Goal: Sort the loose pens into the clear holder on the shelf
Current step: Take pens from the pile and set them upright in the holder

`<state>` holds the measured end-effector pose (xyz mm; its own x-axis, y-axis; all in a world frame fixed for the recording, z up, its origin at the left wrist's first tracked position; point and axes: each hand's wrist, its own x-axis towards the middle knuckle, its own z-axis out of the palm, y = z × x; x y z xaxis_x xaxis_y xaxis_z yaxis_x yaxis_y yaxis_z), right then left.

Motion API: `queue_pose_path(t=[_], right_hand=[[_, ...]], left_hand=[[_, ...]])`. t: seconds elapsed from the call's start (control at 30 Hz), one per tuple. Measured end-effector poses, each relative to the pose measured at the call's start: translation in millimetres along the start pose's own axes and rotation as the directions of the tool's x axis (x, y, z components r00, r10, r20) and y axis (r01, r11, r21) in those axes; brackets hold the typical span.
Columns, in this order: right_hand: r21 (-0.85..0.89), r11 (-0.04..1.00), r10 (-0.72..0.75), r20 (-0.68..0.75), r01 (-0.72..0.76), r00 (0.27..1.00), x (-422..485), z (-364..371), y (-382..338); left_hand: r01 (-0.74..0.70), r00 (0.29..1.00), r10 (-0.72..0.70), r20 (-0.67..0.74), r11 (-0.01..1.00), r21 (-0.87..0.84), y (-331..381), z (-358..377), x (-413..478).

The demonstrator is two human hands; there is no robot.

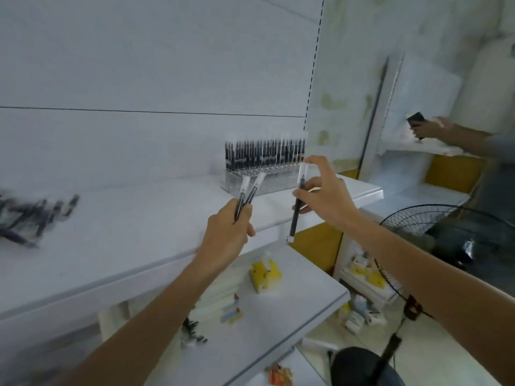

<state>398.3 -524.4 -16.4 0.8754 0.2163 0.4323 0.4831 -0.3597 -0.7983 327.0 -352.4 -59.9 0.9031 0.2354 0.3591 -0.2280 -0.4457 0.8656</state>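
Pinching one black, clear-capped pen (296, 215) upright: right grip (326, 196). Left grip (225, 238) clasps two pens (246, 195) before clear holder (250, 183) on shelf (125, 232).

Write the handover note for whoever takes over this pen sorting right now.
Left hand: grips two black pens, clear caps pointing at the clear holder.
Right hand: pinches a single pen, roughly upright, in front of the holder's right end.
Holder: on the upper shelf, near the back panel.
Done: a row of pens stands in the holder.
Left: slot in the three held pens, then the blurred pile of loose pens at the shelf's left end.
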Motion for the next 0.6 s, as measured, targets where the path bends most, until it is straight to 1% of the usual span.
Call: queue_pose_path(t=[0.1,0.17,0.23,0.3,0.4,0.47,0.6], right_hand=[[0.095,0.995,0.035,-0.005,-0.034,0.999,9,-2,12],[0.163,0.984,0.069,0.012,-0.07,0.998,17,4,22],[0.2,0.977,0.08,0.005,-0.079,0.997,32,11,29],[0.219,0.974,0.06,-0.044,-0.049,0.997,54,16,30],[0.259,0.966,0.004,-0.102,0.023,0.995,89,27,26],[0.241,0.967,-0.053,-0.124,0.082,0.991,112,35,21],[0.162,0.967,-0.175,-0.143,0.197,0.974,152,52,15]], left_hand=[[-0.034,0.999,0.035,-0.021,0.997,0.068,3,6,13],[-0.06,0.995,0.071,-0.064,0.987,0.15,4,7,26],[-0.062,0.99,0.084,-0.114,0.98,0.188,3,5,42],[-0.04,0.989,0.067,-0.128,0.979,0.2,0,1,59],[0.031,0.992,-0.005,-0.126,0.978,0.208,-9,-9,84],[0.075,0.989,-0.05,-0.136,0.981,0.181,-14,-15,98],[0.119,0.985,-0.095,-0.144,0.979,0.167,-21,-22,114]])
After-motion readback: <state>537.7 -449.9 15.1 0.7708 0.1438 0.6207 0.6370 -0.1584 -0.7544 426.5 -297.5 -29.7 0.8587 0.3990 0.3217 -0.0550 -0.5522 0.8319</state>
